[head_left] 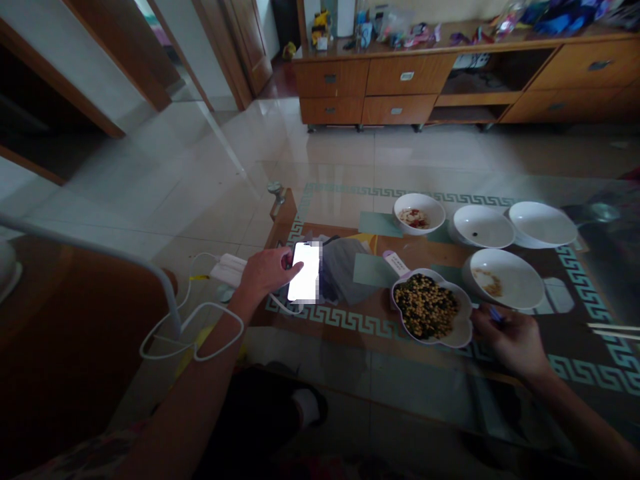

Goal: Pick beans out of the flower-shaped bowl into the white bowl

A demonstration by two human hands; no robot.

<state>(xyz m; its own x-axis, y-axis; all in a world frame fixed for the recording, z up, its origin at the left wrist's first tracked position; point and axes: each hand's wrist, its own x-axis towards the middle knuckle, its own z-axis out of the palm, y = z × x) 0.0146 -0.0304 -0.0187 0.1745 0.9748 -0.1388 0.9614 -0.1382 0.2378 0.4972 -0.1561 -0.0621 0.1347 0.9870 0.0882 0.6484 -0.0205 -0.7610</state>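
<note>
My left hand [270,270] is closed around the side of a phone [304,272] with a glowing white screen, the thumb lying over it. A white cable runs from the phone's lower end. To the right, my right hand [515,337] is closed at the right edge of a flower-shaped bowl [465,323], where a bit of blue-purple shows between the fingers. Soybeans mixed with dark greens [427,307] fill this bowl. Its lilac handle with a label [395,263] sticks out at the upper left.
Behind stand a bowl with food scraps [419,223], two white bowls [483,230] [543,223] and a bowl with brownish residue [510,293]. Chopsticks [615,330] lie right on the glass table [340,367]. A grey plastic bag [345,270] and white charger [227,270] flank the phone.
</note>
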